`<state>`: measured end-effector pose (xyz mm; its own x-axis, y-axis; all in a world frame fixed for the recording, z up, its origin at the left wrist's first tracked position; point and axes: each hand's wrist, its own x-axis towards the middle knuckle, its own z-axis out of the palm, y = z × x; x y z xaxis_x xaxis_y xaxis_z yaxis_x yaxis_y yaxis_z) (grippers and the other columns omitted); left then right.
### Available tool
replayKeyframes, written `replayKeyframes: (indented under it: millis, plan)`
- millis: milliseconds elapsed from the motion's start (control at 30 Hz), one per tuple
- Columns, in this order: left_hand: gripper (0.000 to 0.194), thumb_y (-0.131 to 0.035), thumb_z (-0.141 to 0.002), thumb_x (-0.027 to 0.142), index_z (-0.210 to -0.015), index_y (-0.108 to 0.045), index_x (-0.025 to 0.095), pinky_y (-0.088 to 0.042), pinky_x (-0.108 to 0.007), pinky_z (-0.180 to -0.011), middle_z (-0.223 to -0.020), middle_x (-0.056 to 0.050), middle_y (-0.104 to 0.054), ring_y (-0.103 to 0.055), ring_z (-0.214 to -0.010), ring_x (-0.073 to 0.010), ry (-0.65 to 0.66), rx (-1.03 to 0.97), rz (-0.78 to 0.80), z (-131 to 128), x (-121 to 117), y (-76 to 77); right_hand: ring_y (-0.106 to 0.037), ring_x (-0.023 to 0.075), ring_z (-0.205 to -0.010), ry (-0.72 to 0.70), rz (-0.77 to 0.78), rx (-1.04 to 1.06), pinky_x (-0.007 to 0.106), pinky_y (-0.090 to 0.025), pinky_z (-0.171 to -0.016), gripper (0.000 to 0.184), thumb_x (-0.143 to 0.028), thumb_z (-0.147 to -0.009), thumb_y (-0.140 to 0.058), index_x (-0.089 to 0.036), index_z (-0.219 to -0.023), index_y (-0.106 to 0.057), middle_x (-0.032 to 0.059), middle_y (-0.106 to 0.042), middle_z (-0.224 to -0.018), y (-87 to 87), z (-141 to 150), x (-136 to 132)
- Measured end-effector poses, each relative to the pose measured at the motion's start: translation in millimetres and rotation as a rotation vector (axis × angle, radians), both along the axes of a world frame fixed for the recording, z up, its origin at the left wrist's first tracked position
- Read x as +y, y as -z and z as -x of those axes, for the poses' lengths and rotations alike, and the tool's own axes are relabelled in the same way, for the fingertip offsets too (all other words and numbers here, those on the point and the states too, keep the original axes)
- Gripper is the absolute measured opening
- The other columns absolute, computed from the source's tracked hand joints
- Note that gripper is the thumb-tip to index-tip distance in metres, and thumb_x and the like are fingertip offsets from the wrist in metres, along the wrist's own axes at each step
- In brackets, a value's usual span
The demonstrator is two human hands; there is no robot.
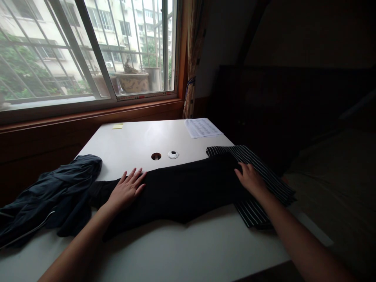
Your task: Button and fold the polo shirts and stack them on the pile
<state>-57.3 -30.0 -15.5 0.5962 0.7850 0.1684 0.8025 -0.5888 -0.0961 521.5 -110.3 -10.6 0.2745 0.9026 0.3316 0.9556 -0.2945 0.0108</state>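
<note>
A black garment, which looks like a pair of folded trousers, lies stretched across the white table. My left hand rests flat on its left part with the fingers spread. At the opposite end, my right hand lies over the garment's right edge, fingers apart and pointing away from me. Under that end sits a black-and-white striped garment, partly covered. To the left is a crumpled dark blue-grey garment with white piping, touching the black one.
The white table has a round dark hole and a white round grommet. Printed sheets lie at the far right corner, a yellow note at the far left. Beyond stands a barred window with a tied curtain.
</note>
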Motion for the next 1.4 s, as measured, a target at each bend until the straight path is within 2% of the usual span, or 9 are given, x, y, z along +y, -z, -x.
replayKeyframes:
  millis: [233,367,500,600,700,800,933,1133,1400]
  plan:
    - [0.057,-0.03,-0.105,0.048,-0.159,-0.024,0.03,-0.011,-0.052,-0.124,-0.165,-0.003,-0.027,-0.02,-0.153,-0.0267,-0.003,-0.011,-0.008,-1,-2,-1.2,-0.072,0.0343,-0.083,0.15,0.239,0.042,0.042,-0.051,-0.07,0.048,-0.044,-0.104,-0.034,-0.013,-0.139,-0.045,0.0167,-0.073,-0.089,-22.3,-3,-3]
    - [0.058,-0.031,-0.105,0.049,-0.159,-0.024,0.031,-0.012,-0.052,-0.124,-0.165,-0.003,-0.026,-0.02,-0.153,-0.0269,-0.01,-0.007,-0.01,-1,-2,-0.9,-0.072,0.035,-0.082,0.2,0.369,-0.012,0.045,-0.051,-0.071,0.04,-0.029,-0.104,-0.028,-0.012,-0.13,-0.053,0.018,-0.071,-0.087,-32.8,2,-5]
    - [0.057,-0.031,-0.104,0.049,-0.158,-0.025,0.03,-0.011,-0.051,-0.124,-0.165,-0.004,-0.026,-0.02,-0.153,-0.0266,-0.018,-0.016,-0.019,-3,-3,-1.2,-0.066,0.0356,-0.096,0.179,0.198,-0.16,0.047,-0.051,-0.076,0.041,-0.018,-0.098,-0.033,-0.012,-0.133,-0.054,0.0225,-0.066,-0.107,-38.6,19,2]
    - [0.057,-0.031,-0.105,0.047,-0.158,-0.026,0.029,-0.011,-0.052,-0.124,-0.165,-0.004,-0.026,-0.02,-0.153,-0.0266,-0.017,-0.017,-0.025,-3,-4,-1.7,-0.058,0.0364,-0.107,0.011,0.025,-0.194,0.048,-0.05,-0.083,0.041,-0.027,-0.097,-0.042,-0.018,-0.135,-0.055,0.02,-0.06,-0.121,-38.6,28,21]
    - [0.057,-0.031,-0.105,0.048,-0.158,-0.026,0.029,-0.012,-0.052,-0.124,-0.165,-0.004,-0.026,-0.02,-0.153,-0.0266,-0.015,-0.01,-0.021,-3,-4,-2.2,-0.054,0.0343,-0.111,-0.168,-0.032,-0.072,0.047,-0.049,-0.091,0.041,-0.036,-0.095,-0.049,-0.024,-0.134,-0.057,0.0149,-0.058,-0.127,-34.9,26,52]
    - [0.057,-0.032,-0.104,0.048,-0.158,-0.026,0.031,-0.012,-0.052,-0.124,-0.165,-0.002,-0.026,-0.02,-0.153,-0.0265,-0.014,-0.013,-0.015,-2,-4,-2.6,-0.054,0.0343,-0.114,-0.239,-0.019,0.116,0.048,-0.046,-0.097,0.038,-0.039,-0.091,-0.054,-0.023,-0.124,-0.064,0.0137,-0.061,-0.125,-31.2,8,84]
    - [0.057,-0.033,-0.104,0.048,-0.158,-0.025,0.032,-0.011,-0.051,-0.125,-0.165,-0.001,-0.027,-0.021,-0.153,-0.0258,-0.011,-0.021,-0.014,-2,-4,-3.1,-0.062,0.0287,-0.099,-0.295,0.043,0.247,0.042,-0.049,-0.09,0.025,-0.04,-0.09,-0.054,-0.021,-0.092,-0.07,0.0095,-0.069,-0.102,-32.7,-22,110]
    - [0.056,-0.032,-0.105,0.047,-0.158,-0.025,0.032,-0.011,-0.051,-0.125,-0.165,-0.002,-0.026,-0.021,-0.153,-0.026,-0.011,-0.011,-0.019,-2,-5,-3.7,-0.063,0.0258,-0.095,-0.314,0.025,0.24,0.038,-0.047,-0.089,0.023,-0.037,-0.088,-0.055,-0.02,-0.083,-0.069,0.009,-0.07,-0.097,-35.9,-38,120]
    - [0.056,-0.033,-0.104,0.047,-0.158,-0.028,0.031,-0.013,-0.052,-0.125,-0.165,-0.002,-0.024,-0.02,-0.153,-0.0269,-0.024,0.006,-0.013,-4,-6,-6.7,-0.055,0.0309,-0.101,-0.19,-0.048,0.151,0.045,-0.046,-0.092,0.023,-0.03,-0.091,-0.05,-0.02,-0.094,-0.071,0.0129,-0.065,-0.106,-25.5,-21,112]
